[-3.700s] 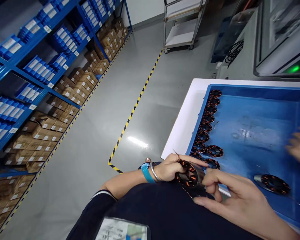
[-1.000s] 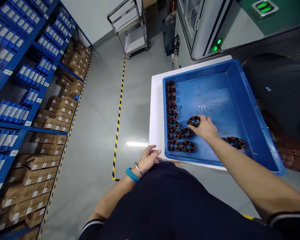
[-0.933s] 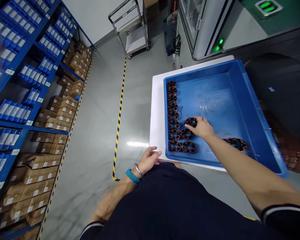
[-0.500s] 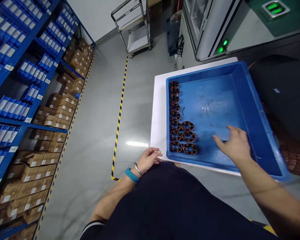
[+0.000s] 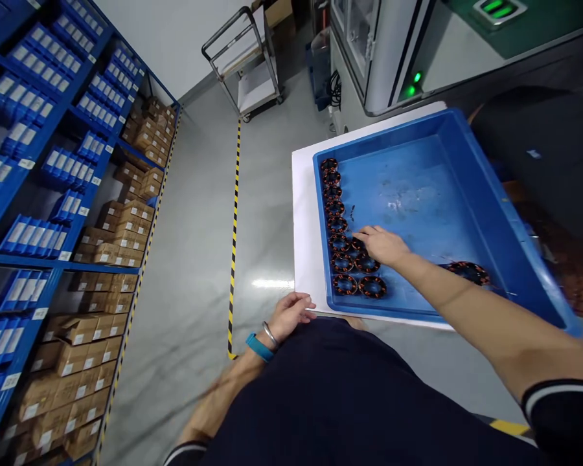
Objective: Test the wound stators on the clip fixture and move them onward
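Note:
Dark ring-shaped wound coils with orange-copper marks (image 5: pixel 344 285) sit in two columns along the left side of a blue plastic tray (image 5: pixel 495 188). My right hand (image 5: pixel 381 246) reaches over them, its index finger stretched to the top coil of the shorter column and partly covering it. I see nothing held in it. Another dark wound coil (image 5: pixel 469 272) lies apart at the tray's lower right, partly behind my right forearm. My left hand (image 5: pixel 291 309), fingers loosely bent and apart, rests at the near left corner of the white board (image 5: pixel 302 213) under the tray.
A grey machine with green lights (image 5: pixel 414 84) stands behind the tray. On the left, blue shelving (image 5: pixel 53 259) carries blue bins and cardboard boxes (image 5: pixel 90 330). A metal trolley (image 5: pixel 245 61) stands farther back. Yellow-black tape (image 5: pixel 234 239) marks the floor.
My right hand has moved left across the tray, from the lower right to the coil columns. The coil at the lower right now shows. My left hand stays at the board's corner.

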The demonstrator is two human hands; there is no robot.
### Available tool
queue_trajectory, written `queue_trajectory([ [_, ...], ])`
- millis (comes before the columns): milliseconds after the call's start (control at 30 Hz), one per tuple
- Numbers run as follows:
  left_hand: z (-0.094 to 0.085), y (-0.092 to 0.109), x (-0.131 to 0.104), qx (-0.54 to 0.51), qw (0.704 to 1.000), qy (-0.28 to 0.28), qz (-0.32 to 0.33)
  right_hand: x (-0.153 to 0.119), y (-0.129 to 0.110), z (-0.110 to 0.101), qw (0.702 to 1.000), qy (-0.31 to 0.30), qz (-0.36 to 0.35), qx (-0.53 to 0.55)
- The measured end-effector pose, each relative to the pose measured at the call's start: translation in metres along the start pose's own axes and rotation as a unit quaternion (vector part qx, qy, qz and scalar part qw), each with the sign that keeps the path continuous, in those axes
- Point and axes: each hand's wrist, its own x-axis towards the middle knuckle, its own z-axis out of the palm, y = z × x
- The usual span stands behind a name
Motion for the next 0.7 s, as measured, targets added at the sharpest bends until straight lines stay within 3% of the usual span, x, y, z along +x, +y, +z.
queue_trajectory([
  [133,-0.013,-0.007,-0.004,-0.06,0.997,0.041,-0.003,-0.006,0.014,-0.007,0.999,-0.006,0.003,-0.036],
  [300,-0.019,-0.012,-0.008,-0.091,0.994,0.062,-0.011,-0.008,0.011,-0.009,0.998,-0.02,0.007,-0.055],
  [600,-0.02,-0.01,-0.008,-0.107,0.992,0.066,-0.02,0.027,-0.001,-0.014,0.995,-0.093,0.031,-0.03],
  [700,-0.019,-0.009,-0.006,-0.111,0.991,0.063,-0.026,0.034,-0.013,-0.012,0.995,-0.092,0.042,-0.014],
])
